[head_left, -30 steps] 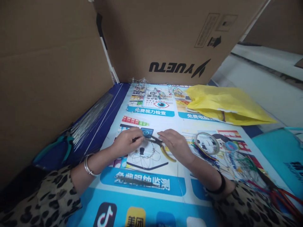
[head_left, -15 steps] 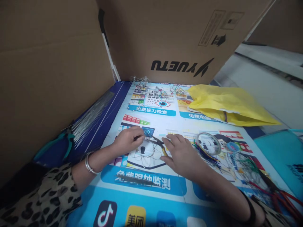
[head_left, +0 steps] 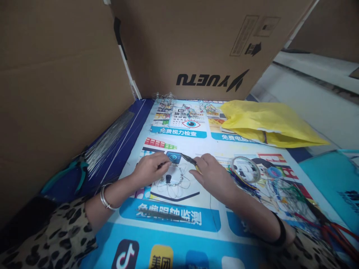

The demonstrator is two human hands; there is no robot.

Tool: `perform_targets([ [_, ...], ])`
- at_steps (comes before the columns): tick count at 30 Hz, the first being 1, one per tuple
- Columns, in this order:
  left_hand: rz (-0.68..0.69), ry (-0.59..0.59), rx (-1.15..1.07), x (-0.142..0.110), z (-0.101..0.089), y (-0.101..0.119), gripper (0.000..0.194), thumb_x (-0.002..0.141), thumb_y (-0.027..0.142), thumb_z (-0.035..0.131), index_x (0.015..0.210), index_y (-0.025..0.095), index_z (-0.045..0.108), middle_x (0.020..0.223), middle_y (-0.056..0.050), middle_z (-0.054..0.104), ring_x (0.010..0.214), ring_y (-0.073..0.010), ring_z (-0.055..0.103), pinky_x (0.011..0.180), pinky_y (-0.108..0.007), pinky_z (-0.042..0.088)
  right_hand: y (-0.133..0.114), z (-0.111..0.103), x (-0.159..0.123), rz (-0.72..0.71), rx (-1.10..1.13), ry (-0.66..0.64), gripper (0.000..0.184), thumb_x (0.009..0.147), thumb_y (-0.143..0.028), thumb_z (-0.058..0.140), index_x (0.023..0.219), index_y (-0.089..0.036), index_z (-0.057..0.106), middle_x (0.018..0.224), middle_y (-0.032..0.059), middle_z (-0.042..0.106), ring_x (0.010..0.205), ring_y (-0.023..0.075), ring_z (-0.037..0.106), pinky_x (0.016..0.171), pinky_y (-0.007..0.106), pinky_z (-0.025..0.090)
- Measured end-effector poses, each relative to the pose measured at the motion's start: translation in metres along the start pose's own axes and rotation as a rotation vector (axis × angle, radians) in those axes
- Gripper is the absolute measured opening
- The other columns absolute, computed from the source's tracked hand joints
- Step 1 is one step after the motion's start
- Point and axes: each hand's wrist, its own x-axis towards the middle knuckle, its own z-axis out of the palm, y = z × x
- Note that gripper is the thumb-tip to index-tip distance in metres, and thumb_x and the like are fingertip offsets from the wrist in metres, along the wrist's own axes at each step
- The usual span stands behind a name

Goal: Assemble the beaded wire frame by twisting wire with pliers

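Note:
In the middle of the printed sheet, my left hand [head_left: 148, 168] has thumb and fingers pinched together at the upper edge of a beaded wire ring [head_left: 178, 184]. The ring is a circle of small clear beads with thin wire loops spreading like petals; where exactly my fingers grip it is hard to see. My right hand [head_left: 213, 175] is closed around pliers [head_left: 188, 159] with dark jaws and yellow handles. Their tip points up and left, just right of my left fingertips. My right palm hides most of the handles. A bundle of short wires [head_left: 162, 215] lies nearer me.
Long straight wires [head_left: 108, 140] and teal-handled pliers [head_left: 66, 175] lie at left by the cardboard wall [head_left: 61, 74]. To the right are a tape roll [head_left: 245, 169], coloured wires, red-handled scissors [head_left: 333, 231] and a yellow bag [head_left: 272, 121]. Tangled wire pieces [head_left: 165, 98] sit at the back.
My right hand has gone from resting beside the pliers, through opening over them, to gripping their handles; the pliers have turned and lifted. My left hand stays nearly in place.

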Motion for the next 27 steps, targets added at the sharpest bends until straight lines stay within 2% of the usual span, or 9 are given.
perform_targets([
  [2, -0.019, -0.001, 0.01, 0.0, 0.001, 0.001, 0.016, 0.083, 0.019, 0.046, 0.074, 0.016, 0.06, 0.072, -0.001, 0.059, 0.067, -0.0114, 0.055, 0.062, -0.021, 0.041, -0.002, -0.009, 0.001, 0.017, 0.074, 0.052, 0.033, 0.087, -0.038, 0.048, 0.108, -0.014, 0.054, 0.096, 0.0126, 0.055, 0.09, 0.0238, 0.051, 0.071, 0.034, 0.045],
  [4, -0.025, 0.004, 0.014, 0.0, 0.001, 0.002, 0.017, 0.083, 0.019, 0.046, 0.073, 0.016, 0.06, 0.07, -0.001, 0.058, 0.066, -0.0112, 0.054, 0.062, -0.021, 0.041, -0.006, -0.017, 0.0, -0.025, 0.099, 0.104, 0.03, 0.088, -0.036, 0.046, 0.109, -0.016, 0.054, 0.099, 0.0121, 0.055, 0.091, 0.0233, 0.052, 0.071, 0.034, 0.047],
  [6, -0.029, 0.013, 0.014, 0.0, 0.001, 0.002, 0.017, 0.083, 0.018, 0.046, 0.071, 0.016, 0.059, 0.071, -0.001, 0.058, 0.067, -0.0114, 0.054, 0.062, -0.021, 0.041, -0.009, -0.02, -0.001, -0.099, 0.083, 0.075, 0.025, 0.088, -0.034, 0.045, 0.105, -0.017, 0.056, 0.099, 0.0115, 0.056, 0.092, 0.0234, 0.052, 0.073, 0.035, 0.046],
  [11, -0.025, 0.024, 0.014, -0.003, 0.0, 0.0, 0.016, 0.084, 0.018, 0.046, 0.072, 0.016, 0.057, 0.074, -0.002, 0.059, 0.069, -0.0118, 0.054, 0.063, -0.022, 0.041, -0.009, -0.012, -0.004, -0.153, 0.018, -0.045, 0.02, 0.087, -0.028, 0.048, 0.1, -0.016, 0.058, 0.096, 0.0109, 0.058, 0.093, 0.0237, 0.052, 0.078, 0.036, 0.043],
  [16, -0.001, 0.054, 0.007, -0.005, 0.0, -0.001, 0.014, 0.086, 0.017, 0.045, 0.079, 0.017, 0.057, 0.08, -0.003, 0.06, 0.076, -0.0132, 0.055, 0.068, -0.024, 0.044, -0.003, -0.006, -0.003, -0.156, 0.013, -0.053, 0.02, 0.086, -0.029, 0.049, 0.099, -0.015, 0.058, 0.096, 0.0108, 0.058, 0.094, 0.024, 0.051, 0.079, 0.036, 0.042],
  [20, 0.088, 0.102, -0.001, -0.004, 0.002, -0.005, 0.013, 0.087, 0.017, 0.046, 0.09, 0.018, 0.059, 0.088, -0.004, 0.063, 0.085, -0.0156, 0.056, 0.077, -0.029, 0.045, -0.001, -0.006, -0.001, -0.168, 0.029, -0.049, 0.02, 0.086, -0.029, 0.05, 0.099, -0.016, 0.059, 0.096, 0.0104, 0.058, 0.093, 0.0234, 0.051, 0.078, 0.035, 0.042],
  [23, 0.127, 0.081, -0.01, -0.004, 0.004, -0.007, 0.015, 0.088, 0.016, 0.046, 0.095, 0.018, 0.059, 0.089, -0.004, 0.065, 0.086, -0.0165, 0.056, 0.079, -0.032, 0.045, 0.001, -0.005, 0.001, -0.169, 0.04, -0.053, 0.02, 0.086, -0.029, 0.049, 0.099, -0.016, 0.059, 0.095, 0.0095, 0.058, 0.092, 0.0225, 0.051, 0.078, 0.035, 0.042],
  [27, 0.119, 0.046, -0.044, -0.004, 0.004, -0.007, 0.017, 0.089, 0.016, 0.045, 0.095, 0.018, 0.06, 0.088, -0.004, 0.065, 0.085, -0.0156, 0.057, 0.076, -0.029, 0.045, 0.004, -0.002, 0.002, -0.195, 0.04, -0.032, 0.02, 0.086, -0.028, 0.05, 0.098, -0.016, 0.059, 0.094, 0.009, 0.058, 0.09, 0.0218, 0.051, 0.078, 0.034, 0.042],
])
